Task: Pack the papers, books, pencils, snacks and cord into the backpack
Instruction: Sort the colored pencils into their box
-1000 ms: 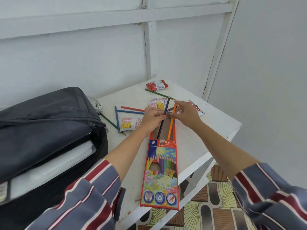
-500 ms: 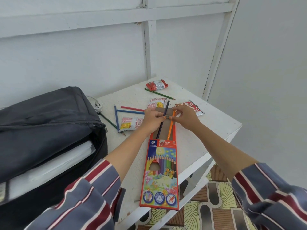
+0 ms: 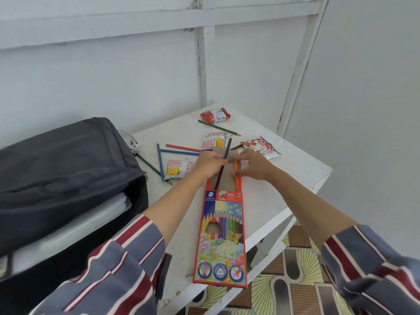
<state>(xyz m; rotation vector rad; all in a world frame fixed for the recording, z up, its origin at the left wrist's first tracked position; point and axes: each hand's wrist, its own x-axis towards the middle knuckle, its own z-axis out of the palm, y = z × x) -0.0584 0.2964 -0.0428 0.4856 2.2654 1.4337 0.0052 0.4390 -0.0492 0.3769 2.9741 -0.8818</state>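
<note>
White wooden table (image 3: 284, 178), white walls (image 3: 113, 87); dark grey fabric backpack (image 3: 68, 160) cut off at left. Left hand (image 3: 210, 163) grips a dark pencil (image 3: 228, 146), right hand (image 3: 252, 165) pinches an orange pencil (image 3: 236, 166).

The backpack (image 3: 63, 160) walls off the desk (image 3: 284, 185) on the left. Farther back, snack packets (image 3: 214, 115) and loose pencils (image 3: 181, 147) clutter it. Bare surface lies right of the pencil box (image 3: 221, 235), toward the edge.
</note>
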